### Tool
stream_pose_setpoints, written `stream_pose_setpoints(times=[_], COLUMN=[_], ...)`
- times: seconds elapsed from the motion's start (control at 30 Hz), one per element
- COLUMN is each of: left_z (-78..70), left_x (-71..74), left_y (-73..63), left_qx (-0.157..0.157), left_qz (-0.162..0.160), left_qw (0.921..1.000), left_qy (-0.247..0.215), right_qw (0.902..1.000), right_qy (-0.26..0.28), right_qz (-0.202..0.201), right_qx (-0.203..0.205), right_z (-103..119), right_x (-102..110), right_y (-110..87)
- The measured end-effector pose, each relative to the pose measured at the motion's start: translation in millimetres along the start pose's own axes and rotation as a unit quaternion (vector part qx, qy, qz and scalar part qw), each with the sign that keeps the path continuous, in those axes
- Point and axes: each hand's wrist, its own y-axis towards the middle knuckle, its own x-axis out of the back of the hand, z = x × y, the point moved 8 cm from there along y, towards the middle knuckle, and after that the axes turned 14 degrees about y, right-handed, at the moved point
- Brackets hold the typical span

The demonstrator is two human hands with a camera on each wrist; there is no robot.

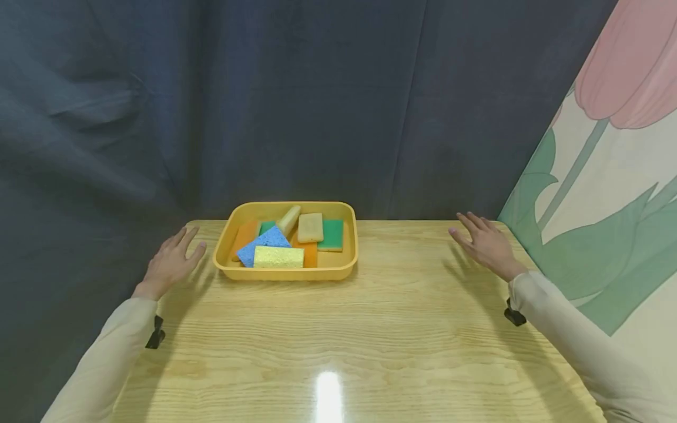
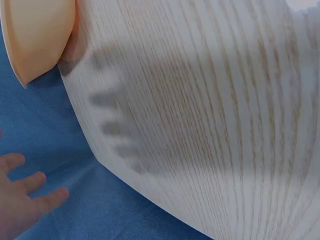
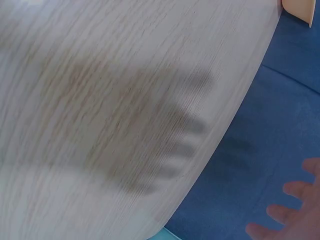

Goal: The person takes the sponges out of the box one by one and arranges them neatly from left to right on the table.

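Observation:
A yellow plastic basin stands at the back left of the table, holding several sponges. Among them are a blue sponge, a yellow sponge, a cream one and a green one. My left hand hovers just left of the basin, fingers spread and holding nothing. Over the back right of the table my right hand hangs in the air, its fingers extended and apart from any object. In the left wrist view the basin's end shows at the top left.
The wooden table has a light grain and a bright reflection near its front. A dark blue curtain hangs right behind it and down the left side. At the right is a panel with a pink tulip print.

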Motion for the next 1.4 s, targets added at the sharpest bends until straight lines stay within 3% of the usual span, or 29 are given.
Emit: stream_pose_setpoints(times=[0.2, 0.83, 1.4], left_z=[-2.4, -12.9, -16.4], left_x=[-3.4, -9.2, -17.8], left_y=[-0.7, 3.7, 1.2], left_qx=[-0.001, -0.009, 0.022], left_qz=[-0.005, -0.032, -0.006], left_qw=[0.9997, 0.9989, 0.9969], left_qy=[-0.024, -0.033, -0.075], right_qw=[0.9999, 0.9998, 0.9993], right_qy=[-0.001, 0.014, 0.022], right_qz=[-0.005, -0.007, -0.009], right_qx=[0.012, 0.014, 0.027], right_z=[2.8, 22.1, 40.1], right_x=[-4.6, -12.4, -21.2], right_y=[3.5, 13.2, 18.0])
